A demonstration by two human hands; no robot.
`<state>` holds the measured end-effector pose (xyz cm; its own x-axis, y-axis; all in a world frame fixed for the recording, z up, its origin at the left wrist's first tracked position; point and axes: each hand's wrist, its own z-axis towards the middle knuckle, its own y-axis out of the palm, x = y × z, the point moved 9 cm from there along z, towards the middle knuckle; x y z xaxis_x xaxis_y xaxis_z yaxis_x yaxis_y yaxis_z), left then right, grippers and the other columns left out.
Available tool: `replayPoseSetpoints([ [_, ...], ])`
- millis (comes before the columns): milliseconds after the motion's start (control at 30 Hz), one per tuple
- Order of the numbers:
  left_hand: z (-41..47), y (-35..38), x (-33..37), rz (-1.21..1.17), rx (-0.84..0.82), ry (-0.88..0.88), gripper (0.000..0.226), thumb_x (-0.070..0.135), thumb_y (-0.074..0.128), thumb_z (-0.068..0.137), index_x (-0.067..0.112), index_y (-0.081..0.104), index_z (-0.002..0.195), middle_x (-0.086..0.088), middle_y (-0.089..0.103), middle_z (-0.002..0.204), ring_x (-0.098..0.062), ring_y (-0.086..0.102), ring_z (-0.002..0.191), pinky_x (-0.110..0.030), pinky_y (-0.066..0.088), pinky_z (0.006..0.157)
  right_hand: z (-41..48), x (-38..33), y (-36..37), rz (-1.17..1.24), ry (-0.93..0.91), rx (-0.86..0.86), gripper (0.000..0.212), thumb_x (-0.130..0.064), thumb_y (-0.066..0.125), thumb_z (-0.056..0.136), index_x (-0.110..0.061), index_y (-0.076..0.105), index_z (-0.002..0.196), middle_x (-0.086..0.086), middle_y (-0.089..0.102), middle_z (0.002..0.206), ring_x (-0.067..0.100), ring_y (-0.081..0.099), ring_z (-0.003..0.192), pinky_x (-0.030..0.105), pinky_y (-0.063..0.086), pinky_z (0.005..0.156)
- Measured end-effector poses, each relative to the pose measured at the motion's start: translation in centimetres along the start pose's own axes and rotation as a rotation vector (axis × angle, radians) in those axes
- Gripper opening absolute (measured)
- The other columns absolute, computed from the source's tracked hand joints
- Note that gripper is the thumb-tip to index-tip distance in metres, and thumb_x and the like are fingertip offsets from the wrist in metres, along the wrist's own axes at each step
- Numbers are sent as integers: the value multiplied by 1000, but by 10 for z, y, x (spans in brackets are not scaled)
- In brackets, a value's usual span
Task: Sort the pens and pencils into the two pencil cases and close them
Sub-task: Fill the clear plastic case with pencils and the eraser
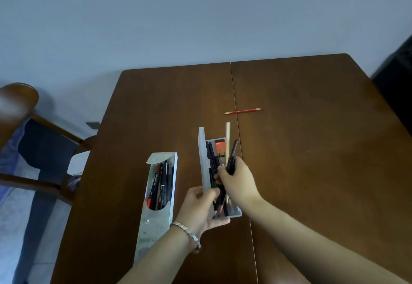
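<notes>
Well off to the left of both hands stood a wooden chair [19, 103], with a white object [77, 165] by its seat, too blurred to identify. Just left of the left hand, a soft pencil case [156, 221] lay on the brown table [312, 138], its flap folded back and pens [159, 185], mostly black and one red-and-black, packed into its open mouth. The left forearm crossed the near end of that case and hid it.

The left hand [199, 208], a silver bracelet [186, 230] at its wrist, had its fingers curled round the near left corner of a clear box case [236, 213]. Beyond those fingers the box's lid [203, 156] stood upright along its left side, and at the far end lay an orange eraser [221, 147] beside dark pencils.

The right hand [238, 181] hung over the middle of the box, clenched tight on a handful of pens and pencils [233, 156]. A pale wooden pencil [227, 136] stuck out farthest past the knuckles. This hand covered the box's middle, so what lay under it could not be told.

Beyond the right hand, well apart, a red pencil [243, 111] sharpened at both ends lay across the table's seam [233, 87]. Far to the right, a dark shape [396, 78] stood past the table's corner, unclear.
</notes>
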<state>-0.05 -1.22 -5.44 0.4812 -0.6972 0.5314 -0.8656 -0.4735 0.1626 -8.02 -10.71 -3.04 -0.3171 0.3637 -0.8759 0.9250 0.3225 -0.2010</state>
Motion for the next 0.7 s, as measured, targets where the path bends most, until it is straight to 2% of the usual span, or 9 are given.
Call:
replayPoseSetpoints([
  [100, 3, 4, 3, -22, -14, -25, 19, 15, 56, 90, 12, 48, 107, -8, 51, 104, -29, 61, 87, -49, 58, 72, 1, 1, 2, -247, -53, -3, 23, -13, 52, 94, -9, 49, 116, 0, 57, 103, 14, 59, 95, 10, 46, 67],
  [233, 1, 16, 10, -77, -62, -32, 7, 15, 52, 92, 12, 53, 85, -7, 50, 93, -29, 57, 85, -52, 53, 78, 3, -5, 2, -459, -176, 64, 52, -13, 51, 93, -12, 31, 141, 5, 44, 130, 18, 48, 120, 25, 45, 100],
  [300, 4, 22, 16, -70, -77, -3, 6, 16, 51, 92, 12, 55, 88, -7, 52, 97, -27, 57, 85, -53, 53, 80, 5, -2, 10, -676, -222, 35, 67, -11, 51, 92, -10, 16, 148, 8, 36, 135, 20, 39, 124, 30, 39, 107],
  [333, 7, 23, 18, -52, -73, 10, 8, 17, 52, 92, 10, 55, 97, -5, 53, 98, -25, 57, 86, -53, 53, 80, 5, -4, 12, -811, -268, 69, 73, -10, 57, 87, -4, 15, 147, 12, 37, 135, 24, 40, 122, 32, 40, 107],
  [400, 15, 22, 19, -25, -58, 19, 27, 19, 54, 91, 10, 49, 115, -3, 52, 101, -22, 58, 89, -51, 55, 80, 8, -8, 10, -973, -351, 181, 80, -11, 77, 65, 7, 42, 134, 19, 55, 119, 30, 57, 105, 34, 52, 91],
  [433, 18, 23, 20, -16, -63, 17, 32, 20, 55, 90, 10, 47, 119, -3, 53, 105, -22, 58, 90, -50, 55, 79, 11, -6, 9, -993, -354, 208, 78, -12, 82, 53, 6, 55, 123, 20, 62, 109, 32, 63, 95, 36, 55, 80],
  [500, 25, 24, 22, -10, -71, 11, 36, 22, 55, 90, 11, 45, 123, -6, 53, 112, -23, 59, 93, -46, 57, 75, 15, -6, 12, -1007, -363, 178, 71, -13, 82, 47, 2, 62, 114, 18, 65, 104, 34, 65, 91, 38, 56, 71],
  [600, 37, 23, 31, -8, -64, 8, 32, 21, 55, 90, 12, 45, 119, -6, 52, 110, -23, 60, 87, -44, 57, 71, 23, -14, 11, -863, -378, 92, 53, -15, 63, 81, -4, 50, 132, 15, 52, 127, 34, 47, 119, 41, 42, 95],
  [700, 57, 18, 47, -6, -36, 15, 26, 16, 58, 89, 13, 47, 111, -11, 51, 117, -27, 64, 88, -48, 57, 78, 58, -34, -15, -644, -416, 178, 37, -17, 45, 96, -13, 50, 132, 7, 49, 131, 20, 40, 123, 29, 32, 102],
])
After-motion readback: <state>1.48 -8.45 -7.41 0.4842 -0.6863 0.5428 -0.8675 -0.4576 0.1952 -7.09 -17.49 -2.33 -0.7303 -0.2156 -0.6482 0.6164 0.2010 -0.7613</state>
